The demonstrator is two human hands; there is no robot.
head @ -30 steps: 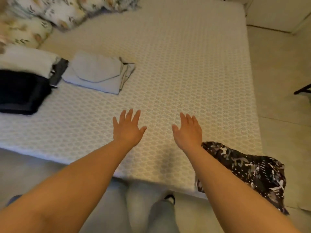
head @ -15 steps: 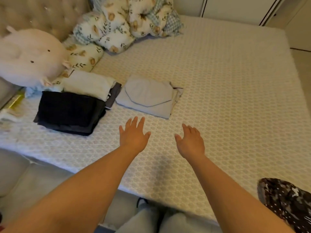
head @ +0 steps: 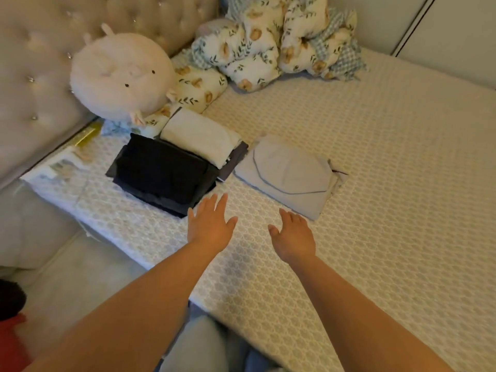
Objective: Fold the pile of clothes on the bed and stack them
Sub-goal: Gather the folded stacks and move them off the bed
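Three folded garments lie on the bed (head: 389, 183): a black one (head: 163, 174) at the left, a cream one (head: 201, 136) on a grey piece behind it, and a light blue-grey one (head: 288, 174) to the right. My left hand (head: 210, 224) hovers palm down with fingers spread, just in front of the black garment's near corner. Beside it, my right hand (head: 294, 234) is held out with relaxed fingers, close to the near edge of the blue-grey garment. Neither hand holds anything.
A round white plush toy (head: 120, 76) leans on the tufted headboard (head: 35, 63). Floral pillows and a bunched quilt (head: 268, 47) fill the far corner. Papers (head: 59, 165) lie at the bed's left edge. A pale floor lies below left.
The view has swung left and up: the patterned dark cloth at the lower right has left the frame and the plush toy and headboard have come in. Both hands have moved toward the folded garments.
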